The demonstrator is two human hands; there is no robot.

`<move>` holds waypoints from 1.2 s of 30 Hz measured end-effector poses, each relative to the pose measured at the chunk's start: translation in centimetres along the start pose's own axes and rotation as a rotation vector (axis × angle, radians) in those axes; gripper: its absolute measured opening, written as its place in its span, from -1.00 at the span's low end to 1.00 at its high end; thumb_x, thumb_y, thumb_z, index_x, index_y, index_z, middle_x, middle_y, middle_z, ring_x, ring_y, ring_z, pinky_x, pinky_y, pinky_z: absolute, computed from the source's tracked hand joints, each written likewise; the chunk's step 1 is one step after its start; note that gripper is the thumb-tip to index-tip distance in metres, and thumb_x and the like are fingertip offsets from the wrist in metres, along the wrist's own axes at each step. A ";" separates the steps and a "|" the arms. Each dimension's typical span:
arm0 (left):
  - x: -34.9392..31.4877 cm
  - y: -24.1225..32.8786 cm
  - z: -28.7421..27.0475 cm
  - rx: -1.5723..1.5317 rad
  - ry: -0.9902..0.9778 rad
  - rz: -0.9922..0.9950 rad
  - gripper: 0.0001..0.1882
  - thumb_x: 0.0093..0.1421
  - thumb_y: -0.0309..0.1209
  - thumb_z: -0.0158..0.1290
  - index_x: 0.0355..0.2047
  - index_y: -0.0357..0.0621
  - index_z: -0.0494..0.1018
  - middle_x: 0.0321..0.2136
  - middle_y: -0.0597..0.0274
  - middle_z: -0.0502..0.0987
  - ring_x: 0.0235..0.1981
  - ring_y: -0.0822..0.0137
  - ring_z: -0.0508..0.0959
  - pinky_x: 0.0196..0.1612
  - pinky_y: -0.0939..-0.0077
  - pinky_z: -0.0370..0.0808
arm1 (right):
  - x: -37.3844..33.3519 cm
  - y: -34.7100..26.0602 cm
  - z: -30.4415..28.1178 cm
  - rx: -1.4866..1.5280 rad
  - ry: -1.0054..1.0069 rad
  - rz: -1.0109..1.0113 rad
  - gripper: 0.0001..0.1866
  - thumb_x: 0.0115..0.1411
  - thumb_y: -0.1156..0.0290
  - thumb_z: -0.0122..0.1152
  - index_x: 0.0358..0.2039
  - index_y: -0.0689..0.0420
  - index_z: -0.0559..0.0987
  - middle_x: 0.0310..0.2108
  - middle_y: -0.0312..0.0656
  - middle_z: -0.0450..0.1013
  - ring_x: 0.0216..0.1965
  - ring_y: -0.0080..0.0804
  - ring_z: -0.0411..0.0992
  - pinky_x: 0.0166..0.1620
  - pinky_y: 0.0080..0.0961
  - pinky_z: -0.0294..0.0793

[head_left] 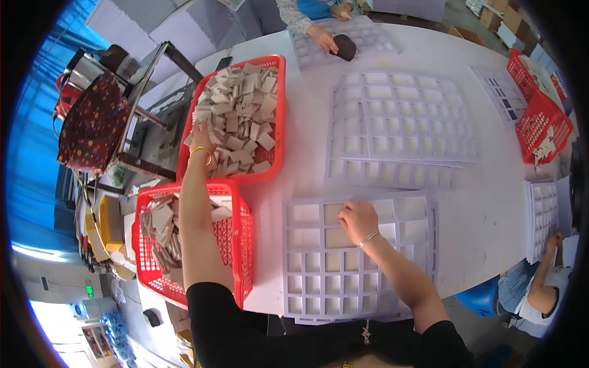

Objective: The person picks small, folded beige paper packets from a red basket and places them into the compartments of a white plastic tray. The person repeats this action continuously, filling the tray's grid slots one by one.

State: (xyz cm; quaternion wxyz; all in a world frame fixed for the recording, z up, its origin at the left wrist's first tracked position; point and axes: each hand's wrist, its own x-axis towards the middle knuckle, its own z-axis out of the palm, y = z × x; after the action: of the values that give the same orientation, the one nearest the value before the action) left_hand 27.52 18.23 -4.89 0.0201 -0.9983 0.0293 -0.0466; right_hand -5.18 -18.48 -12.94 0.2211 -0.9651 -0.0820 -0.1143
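My left hand (202, 140) reaches into the far red plastic basket (280, 116), at the edge of a heap of small flat greyish-white pieces (236, 110). Its fingertips blend into the heap, so whether they grip a piece is hidden. My right hand (359, 219) is over a white compartment tray (314, 245) lying in front of me. Its fingers are curled together and point down into an upper compartment; what they hold, if anything, is out of sight. Some compartments in the tray's second and third columns look beige, while the others look white.
A nearer red basket (245, 245) under my left forearm holds larger flat pieces. More stacked white trays (405, 116) lie farther off. Across the table a co-worker's hand (323, 39) holds a dark rounded object (344, 48). A metal-framed cart (147, 162) stands at left; red baskets (543, 126) sit far right.
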 end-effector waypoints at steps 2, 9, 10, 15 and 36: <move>1.2 0.8 0.2 0.033 -0.010 -0.021 0.07 -0.21 -0.40 0.34 0.28 0.12 -0.06 0.30 -0.12 -0.07 0.30 -0.08 0.05 0.28 0.17 0.14 | 0.3 0.3 0.0 0.011 0.024 -0.006 -0.90 -0.16 0.47 0.31 -0.63 -0.03 0.55 -0.46 -0.36 0.38 -0.42 -0.33 0.35 -0.28 -0.38 0.33; 1.3 1.3 2.3 0.043 -0.149 0.147 -0.21 -0.17 -0.34 0.33 0.09 0.05 0.22 -0.06 -0.04 0.44 -0.04 -0.07 0.45 0.03 0.11 0.38 | 0.0 0.1 0.3 0.052 0.068 0.009 -0.86 -0.18 0.51 0.28 -0.67 -0.02 0.49 -0.47 -0.37 0.36 -0.46 -0.35 0.33 -0.34 -0.38 0.32; 1.3 1.3 2.5 0.049 -0.108 0.196 -0.28 -0.18 -0.34 0.33 0.04 0.04 0.29 -0.08 -0.03 0.46 -0.05 -0.06 0.46 0.03 0.12 0.38 | -0.1 0.2 0.3 0.051 0.084 0.002 -0.85 -0.18 0.52 0.28 -0.67 -0.02 0.48 -0.47 -0.38 0.36 -0.47 -0.35 0.33 -0.34 -0.38 0.32; 0.4 2.0 1.0 -0.176 -0.049 0.161 -0.44 -0.16 -0.38 0.32 -0.07 -0.01 0.42 -0.25 0.01 0.54 -0.18 0.03 0.54 -0.08 0.18 0.45 | -0.2 0.6 0.8 0.052 0.062 -0.014 -0.88 -0.16 0.50 0.27 -0.64 -0.03 0.51 -0.46 -0.37 0.37 -0.46 -0.35 0.34 -0.34 -0.37 0.33; -23.8 15.9 -7.6 -1.982 -0.508 -0.043 -0.66 0.18 -0.43 0.11 -0.05 -0.08 0.30 -0.15 0.25 0.48 -0.13 0.30 0.53 -0.12 0.28 0.56 | 2.5 -6.6 -10.0 1.176 -0.008 0.390 -0.56 0.12 0.31 0.26 -0.05 0.24 0.41 -0.32 -0.18 0.44 -0.47 -0.53 0.49 -0.50 -0.59 0.42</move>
State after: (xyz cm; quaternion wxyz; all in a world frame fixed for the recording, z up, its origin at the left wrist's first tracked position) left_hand 2.25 3.53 -0.24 -0.8097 -0.5466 0.0315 0.2111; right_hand -6.02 -16.85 -0.82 0.7325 -0.6792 0.0460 -0.0039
